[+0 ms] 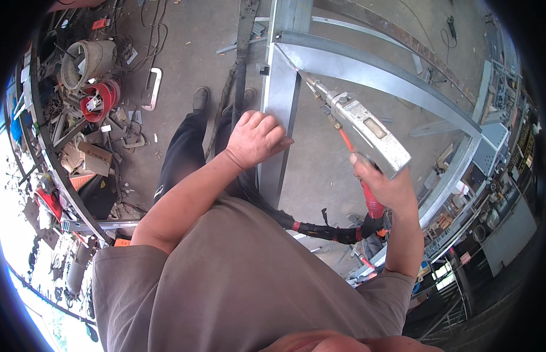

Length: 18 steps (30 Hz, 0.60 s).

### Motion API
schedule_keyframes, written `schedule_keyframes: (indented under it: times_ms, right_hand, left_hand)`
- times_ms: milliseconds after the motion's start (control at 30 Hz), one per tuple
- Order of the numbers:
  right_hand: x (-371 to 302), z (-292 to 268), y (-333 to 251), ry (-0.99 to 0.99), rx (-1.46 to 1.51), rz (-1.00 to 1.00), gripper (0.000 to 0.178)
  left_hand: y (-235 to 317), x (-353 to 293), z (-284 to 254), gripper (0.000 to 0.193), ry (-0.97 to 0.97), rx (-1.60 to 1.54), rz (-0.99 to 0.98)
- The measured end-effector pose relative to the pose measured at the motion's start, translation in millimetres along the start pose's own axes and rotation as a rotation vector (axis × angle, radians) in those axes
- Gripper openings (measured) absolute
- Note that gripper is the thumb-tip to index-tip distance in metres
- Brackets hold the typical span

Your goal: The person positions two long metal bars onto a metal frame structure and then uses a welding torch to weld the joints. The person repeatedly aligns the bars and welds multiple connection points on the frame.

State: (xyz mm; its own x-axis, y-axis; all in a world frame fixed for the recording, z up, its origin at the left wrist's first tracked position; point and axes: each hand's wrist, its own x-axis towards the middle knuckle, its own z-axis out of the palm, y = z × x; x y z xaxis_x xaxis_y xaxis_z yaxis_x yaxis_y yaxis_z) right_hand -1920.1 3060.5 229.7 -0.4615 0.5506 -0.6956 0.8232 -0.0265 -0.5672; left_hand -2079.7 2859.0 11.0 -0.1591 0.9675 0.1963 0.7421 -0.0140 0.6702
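My right hand [387,183] is wrapped round the grip of a silver, box-bodied welding gun [375,130] with a slim nozzle. The nozzle tip points up and left, at or very near the corner seam where two metal tubes meet. One is an upright-running square tube [283,88], the other a crossing tube [355,73] that goes off to the right. My left hand [258,139] rests on the left edge of the first tube, below the joint, its fingers curled in and thumb stretched out. Whatever lies under the palm is hidden.
A black-wrapped hose [331,232] with red tape runs from the gun's grip across my front. On the left stand a dirty white bucket [88,63], a red bucket [101,101] and a cardboard box [95,158]. A large clamp [153,89] lies on the floor beside cables.
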Motion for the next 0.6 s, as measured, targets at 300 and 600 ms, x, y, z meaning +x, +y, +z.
schedule_keyframes:
  times_ms: [300,600]
  right_hand:
    - [-0.1,2.7,-3.4,-0.012,0.045,-0.042,0.056]
    - [-1.9,2.4,-7.6,-0.016,0.045,-0.036,0.061]
  left_hand:
    - [2.1,-0.5,1.7,0.032,0.002,0.037,-0.002]
    - [2.8,-1.5,3.6,0.033,0.018,0.041,-0.001]
